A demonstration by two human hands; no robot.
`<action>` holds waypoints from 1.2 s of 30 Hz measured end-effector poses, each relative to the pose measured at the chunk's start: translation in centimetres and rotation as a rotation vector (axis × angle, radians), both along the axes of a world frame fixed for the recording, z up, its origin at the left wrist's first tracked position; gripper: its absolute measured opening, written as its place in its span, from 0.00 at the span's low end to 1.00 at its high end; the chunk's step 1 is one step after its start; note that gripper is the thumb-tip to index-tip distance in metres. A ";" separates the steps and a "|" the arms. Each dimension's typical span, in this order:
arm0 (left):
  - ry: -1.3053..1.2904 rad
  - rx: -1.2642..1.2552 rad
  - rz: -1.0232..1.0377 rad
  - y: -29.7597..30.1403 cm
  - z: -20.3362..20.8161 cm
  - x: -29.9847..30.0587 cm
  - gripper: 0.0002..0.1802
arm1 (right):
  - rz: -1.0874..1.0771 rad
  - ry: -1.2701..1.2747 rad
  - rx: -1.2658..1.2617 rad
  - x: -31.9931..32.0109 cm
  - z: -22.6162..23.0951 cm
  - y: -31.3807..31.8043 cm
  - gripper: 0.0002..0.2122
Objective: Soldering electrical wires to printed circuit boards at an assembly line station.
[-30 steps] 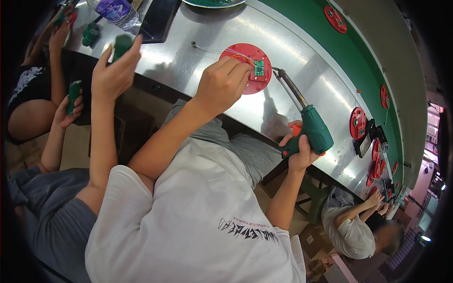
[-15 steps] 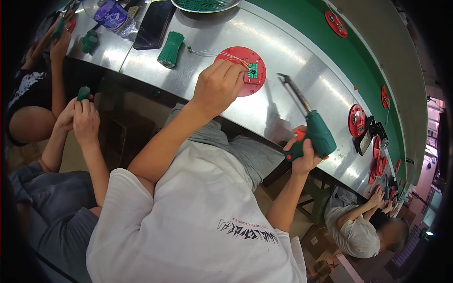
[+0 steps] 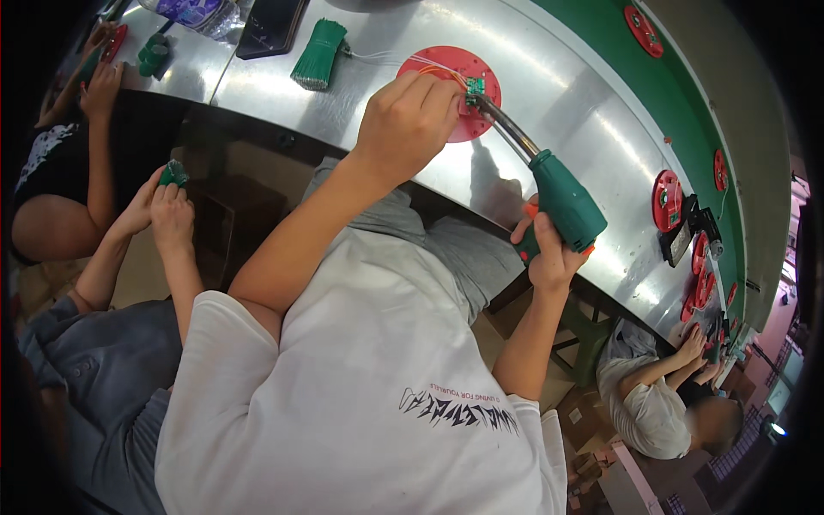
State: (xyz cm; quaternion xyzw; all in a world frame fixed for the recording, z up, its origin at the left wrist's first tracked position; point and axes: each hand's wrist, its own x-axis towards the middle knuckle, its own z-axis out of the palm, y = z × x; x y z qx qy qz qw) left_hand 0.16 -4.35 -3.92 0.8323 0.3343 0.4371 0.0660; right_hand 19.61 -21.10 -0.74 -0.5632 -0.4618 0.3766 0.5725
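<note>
My right hand (image 3: 552, 257) grips a green soldering gun (image 3: 566, 199) by its handle, fingers near the orange trigger. Its metal tip reaches the small green circuit board (image 3: 476, 85) on a round red plate (image 3: 463, 58); actual contact is too small to tell. My left hand (image 3: 405, 122) is over the plate's left side, fingers pinched at the board's edge on thin wires (image 3: 427, 69), whose ends it hides. White leads (image 3: 378, 58) run left from the plate to a bundle of green wires (image 3: 318, 53).
A dark phone (image 3: 271, 27) and a plastic bottle (image 3: 199, 12) lie on the metal table. More red plates (image 3: 667, 201) sit at the right and on the green strip beyond. At the left, a co-worker's hands (image 3: 167, 206) hold a green bundle; another person works at far right.
The soldering gun's tip has come in from the right of the plate onto the board. My left hand stays at the wires. The whole view has shifted slightly.
</note>
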 end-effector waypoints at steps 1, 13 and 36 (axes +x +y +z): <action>-0.016 0.009 0.000 0.1 -0.1 0.0 0.05 | -0.014 0.033 -0.008 -0.3 0.3 0.2 0.14; 0.006 -0.004 -0.009 0.1 -0.4 0.0 0.06 | -0.116 0.170 0.156 0.1 -0.4 0.0 0.19; 0.017 -0.020 -0.005 -0.6 0.1 -0.1 0.06 | -0.435 0.227 0.245 6.3 -1.8 -2.5 0.19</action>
